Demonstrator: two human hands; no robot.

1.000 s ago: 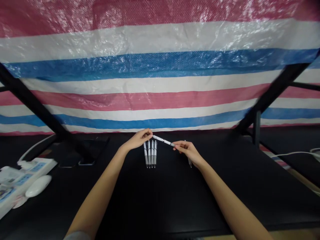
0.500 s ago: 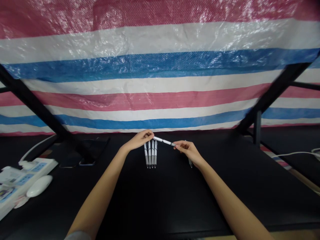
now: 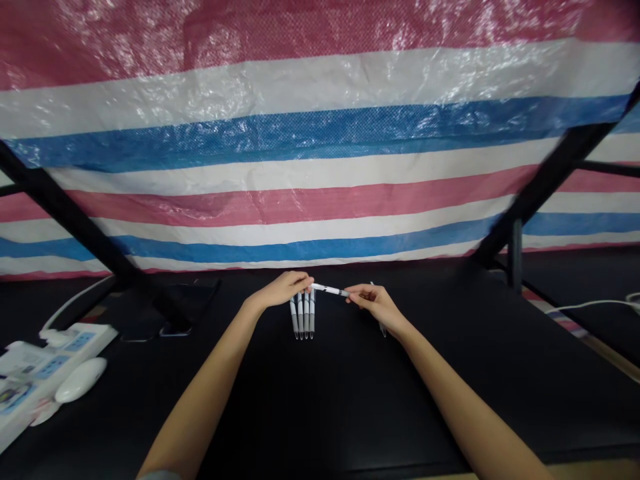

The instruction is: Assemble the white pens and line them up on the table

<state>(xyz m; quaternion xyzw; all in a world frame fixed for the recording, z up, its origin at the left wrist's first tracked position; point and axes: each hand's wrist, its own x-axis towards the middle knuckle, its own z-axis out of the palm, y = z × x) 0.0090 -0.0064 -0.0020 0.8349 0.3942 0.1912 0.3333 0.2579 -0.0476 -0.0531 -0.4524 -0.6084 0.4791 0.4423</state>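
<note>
A white and grey pen (image 3: 331, 290) is held nearly level between my two hands, its left end slightly higher. My left hand (image 3: 283, 289) pinches the white end, and my right hand (image 3: 376, 305) grips the grey end between thumb and fingers. Below my left hand several matching pens (image 3: 303, 320) lie side by side in a row on the black table, their upper ends partly covered by that hand. Another pen (image 3: 383, 329) lies mostly hidden beneath my right hand, only its ends showing.
At the left stand a white power strip (image 3: 65, 350) with plugs and a white mouse-shaped object (image 3: 81, 380). A dark flat device (image 3: 175, 329) lies behind them. Black slanted bars (image 3: 90, 233) flank both sides, with a striped plastic sheet (image 3: 320, 200) at the back. The black table (image 3: 325, 407) spreads in front.
My left hand has come slightly down and to the right, and the pen between my hands is now closer to level. The row of pens stays in place.
</note>
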